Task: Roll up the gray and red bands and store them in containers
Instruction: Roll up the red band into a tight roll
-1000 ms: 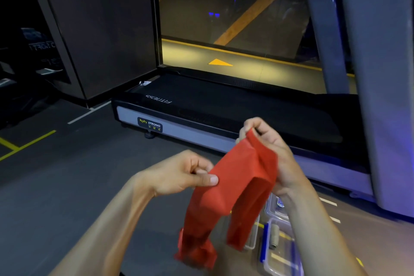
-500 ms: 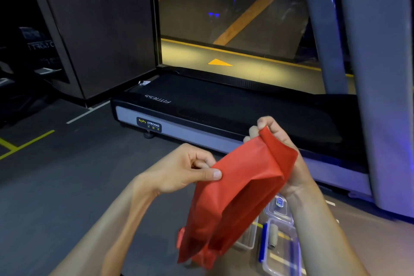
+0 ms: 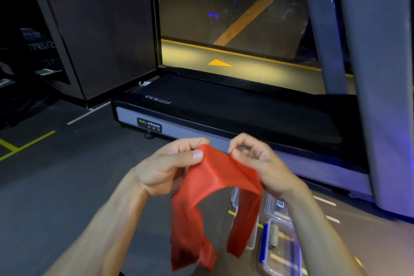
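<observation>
A red band [image 3: 215,188] hangs between my hands at chest height, its two ends dangling toward the floor. My left hand [image 3: 165,166] pinches its upper left edge with thumb and fingers. My right hand [image 3: 259,161] pinches the upper right edge, close beside the left. On the floor below right stands a clear plastic container [image 3: 280,251] with a blue latch, and a rolled gray band [image 3: 273,236] lies inside it. A second clear container [image 3: 276,205] sits behind it, partly hidden by my right forearm.
A black treadmill [image 3: 235,114] with a gray side rail lies across the floor just ahead; its gray upright [image 3: 380,74] rises at the right. Dark floor with yellow lines spreads to the left. A glass wall stands behind the treadmill.
My hands came closer together at the top of the red band. The band went from a wide bunched sheet to a narrow arch with both ends hanging.
</observation>
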The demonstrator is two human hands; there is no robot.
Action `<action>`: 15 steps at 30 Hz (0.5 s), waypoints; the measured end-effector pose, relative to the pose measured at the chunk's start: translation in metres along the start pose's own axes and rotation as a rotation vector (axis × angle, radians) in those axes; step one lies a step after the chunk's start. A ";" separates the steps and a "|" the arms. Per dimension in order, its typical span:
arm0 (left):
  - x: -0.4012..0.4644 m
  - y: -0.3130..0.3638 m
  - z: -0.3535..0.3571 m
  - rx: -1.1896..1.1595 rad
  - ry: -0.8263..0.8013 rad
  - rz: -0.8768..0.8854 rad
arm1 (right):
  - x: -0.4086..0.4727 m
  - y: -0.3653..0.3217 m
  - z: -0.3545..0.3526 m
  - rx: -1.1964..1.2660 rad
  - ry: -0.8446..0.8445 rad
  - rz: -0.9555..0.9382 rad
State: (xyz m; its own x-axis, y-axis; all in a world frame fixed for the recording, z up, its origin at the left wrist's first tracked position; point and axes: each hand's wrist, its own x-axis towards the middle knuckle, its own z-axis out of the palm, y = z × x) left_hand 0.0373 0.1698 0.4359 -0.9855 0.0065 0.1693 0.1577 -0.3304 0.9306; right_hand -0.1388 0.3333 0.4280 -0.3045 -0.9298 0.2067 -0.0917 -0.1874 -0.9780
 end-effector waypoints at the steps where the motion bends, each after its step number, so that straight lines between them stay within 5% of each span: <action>1: 0.001 0.000 0.002 -0.049 -0.007 0.029 | 0.002 0.003 0.008 -0.009 -0.033 0.015; 5: 0.006 0.000 0.006 -0.130 -0.029 0.081 | 0.008 0.006 0.027 0.122 -0.013 0.039; 11: 0.006 -0.004 0.001 0.068 -0.010 -0.032 | 0.005 -0.005 0.032 0.434 -0.044 -0.003; 15: 0.009 -0.009 -0.003 0.287 0.130 -0.052 | 0.005 -0.010 0.042 0.198 -0.060 0.017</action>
State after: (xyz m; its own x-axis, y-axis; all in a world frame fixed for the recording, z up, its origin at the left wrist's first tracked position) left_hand 0.0273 0.1701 0.4278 -0.9895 -0.1103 0.0938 0.1000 -0.0528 0.9936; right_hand -0.1000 0.3169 0.4376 -0.2470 -0.9495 0.1935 0.1027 -0.2242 -0.9691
